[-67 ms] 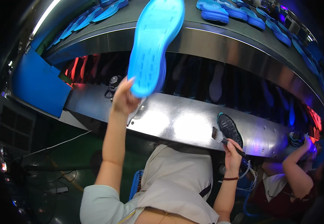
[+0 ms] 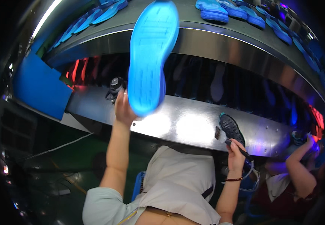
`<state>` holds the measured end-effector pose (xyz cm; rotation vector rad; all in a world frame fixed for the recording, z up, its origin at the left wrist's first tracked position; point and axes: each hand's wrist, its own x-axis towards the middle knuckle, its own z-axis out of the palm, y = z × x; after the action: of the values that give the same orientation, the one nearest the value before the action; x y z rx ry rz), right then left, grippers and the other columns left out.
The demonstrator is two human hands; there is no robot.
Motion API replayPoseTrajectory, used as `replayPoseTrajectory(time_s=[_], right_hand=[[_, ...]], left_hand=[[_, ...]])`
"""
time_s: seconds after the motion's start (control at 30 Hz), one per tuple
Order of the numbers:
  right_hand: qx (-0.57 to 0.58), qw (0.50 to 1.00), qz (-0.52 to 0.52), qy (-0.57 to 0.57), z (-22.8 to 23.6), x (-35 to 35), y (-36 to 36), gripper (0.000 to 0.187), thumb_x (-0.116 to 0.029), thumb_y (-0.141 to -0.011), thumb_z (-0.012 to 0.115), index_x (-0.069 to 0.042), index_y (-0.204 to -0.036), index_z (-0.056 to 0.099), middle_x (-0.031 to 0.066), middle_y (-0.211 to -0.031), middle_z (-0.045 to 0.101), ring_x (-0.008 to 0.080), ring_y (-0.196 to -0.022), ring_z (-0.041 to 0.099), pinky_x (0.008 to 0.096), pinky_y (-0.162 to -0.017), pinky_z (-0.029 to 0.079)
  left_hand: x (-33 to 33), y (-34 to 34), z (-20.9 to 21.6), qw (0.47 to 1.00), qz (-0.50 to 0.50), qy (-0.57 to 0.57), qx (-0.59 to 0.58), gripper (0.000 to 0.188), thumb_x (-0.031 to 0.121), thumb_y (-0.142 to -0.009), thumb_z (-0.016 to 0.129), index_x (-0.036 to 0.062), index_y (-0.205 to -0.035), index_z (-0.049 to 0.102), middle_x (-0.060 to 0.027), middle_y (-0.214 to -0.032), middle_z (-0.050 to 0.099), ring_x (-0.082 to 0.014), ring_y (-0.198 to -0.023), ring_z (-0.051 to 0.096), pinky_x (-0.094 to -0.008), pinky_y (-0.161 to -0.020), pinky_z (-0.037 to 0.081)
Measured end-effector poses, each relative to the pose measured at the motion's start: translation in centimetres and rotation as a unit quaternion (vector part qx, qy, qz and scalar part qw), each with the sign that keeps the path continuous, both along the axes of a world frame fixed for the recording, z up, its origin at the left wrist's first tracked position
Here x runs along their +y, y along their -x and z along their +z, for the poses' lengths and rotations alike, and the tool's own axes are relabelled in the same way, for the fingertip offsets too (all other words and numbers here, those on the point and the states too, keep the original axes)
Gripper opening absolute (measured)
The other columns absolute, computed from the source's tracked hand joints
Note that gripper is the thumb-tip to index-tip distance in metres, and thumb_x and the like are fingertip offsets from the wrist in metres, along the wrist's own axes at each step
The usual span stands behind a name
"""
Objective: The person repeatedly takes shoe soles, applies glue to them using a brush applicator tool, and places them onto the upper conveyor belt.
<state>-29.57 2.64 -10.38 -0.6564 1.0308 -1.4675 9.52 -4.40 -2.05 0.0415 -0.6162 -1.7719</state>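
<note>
My left hand (image 2: 124, 109) grips the heel end of a bright blue shoe sole (image 2: 152, 56) and holds it up, tread side toward me, in front of the steel conveyor. My right hand (image 2: 236, 154) is closed on a small brush (image 2: 226, 140) whose bristle end points up and left. Just beside the brush tip a dark shoe sole (image 2: 231, 128) lies on the shiny steel ledge (image 2: 177, 127).
Several blue soles (image 2: 222, 11) ride on the upper belt (image 2: 241, 28). A blue panel (image 2: 38, 88) stands at the left. Red-lit openings (image 2: 80, 71) glow under the belt. Another person's arm (image 2: 299, 161) reaches to the ledge at the right.
</note>
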Motion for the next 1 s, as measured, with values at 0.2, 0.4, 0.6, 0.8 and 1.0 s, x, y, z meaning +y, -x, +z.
replayPoseTrajectory(time_s=[0.2,0.4,0.6,0.8,1.0], right_hand=[[0.001,0.994,0.088,0.066,3.3,-1.2,-1.7,0.019,-0.001,-0.079,0.055,0.006,-0.096,0.058,0.0118,-0.092,0.06,0.0178,-0.086,0.057,0.0278,-0.082,0.044],[0.117,0.984,0.121,0.054,3.4,-5.5,-6.6,0.014,-0.005,-0.075,0.064,0.003,-0.087,0.064,0.0065,-0.083,0.063,0.0097,-0.078,0.056,0.0203,-0.073,0.043],[0.292,0.935,0.122,0.158,4.4,-7.0,-10.6,0.015,-0.008,-0.076,0.064,0.0,-0.088,0.064,0.0086,-0.083,0.064,0.0131,-0.075,0.06,0.0234,-0.068,0.046],[0.421,0.831,0.234,0.278,4.5,0.8,-10.1,0.014,-0.01,-0.068,0.064,-0.003,-0.08,0.064,0.013,-0.078,0.063,0.0279,-0.075,0.061,0.0342,-0.07,0.047],[0.267,0.905,0.274,0.185,8.8,-1.4,-6.7,0.012,-0.003,-0.076,0.062,0.001,-0.086,0.065,0.0056,-0.077,0.064,0.0088,-0.069,0.058,0.0214,-0.062,0.047]], left_hand=[[5.5,7.9,-8.2,0.974,-0.065,-0.139,-0.168,0.069,0.04,-0.077,0.054,-0.0044,-0.126,0.032,-0.0232,-0.113,0.05,-0.0352,-0.103,0.052,-0.0451,-0.093,0.039],[7.1,14.2,-8.3,0.972,-0.13,-0.195,-0.002,0.093,0.078,-0.072,0.014,0.0065,-0.127,0.037,-0.0192,-0.114,0.051,-0.0303,-0.102,0.052,-0.044,-0.088,0.042],[6.6,16.0,-9.9,0.965,-0.053,-0.235,-0.104,0.088,0.074,-0.076,0.01,0.0074,-0.13,0.034,-0.0196,-0.115,0.049,-0.0285,-0.106,0.05,-0.0427,-0.092,0.039],[5.5,12.2,-9.7,0.955,0.043,-0.242,-0.166,0.083,0.07,-0.08,0.009,0.0048,-0.122,0.041,-0.0166,-0.102,0.055,-0.0257,-0.094,0.056,-0.0389,-0.082,0.047],[7.5,13.4,-5.9,0.959,-0.076,-0.25,-0.112,0.089,0.072,-0.078,0.004,0.0044,-0.123,0.04,-0.0196,-0.099,0.056,-0.0289,-0.091,0.057,-0.0422,-0.082,0.047]])
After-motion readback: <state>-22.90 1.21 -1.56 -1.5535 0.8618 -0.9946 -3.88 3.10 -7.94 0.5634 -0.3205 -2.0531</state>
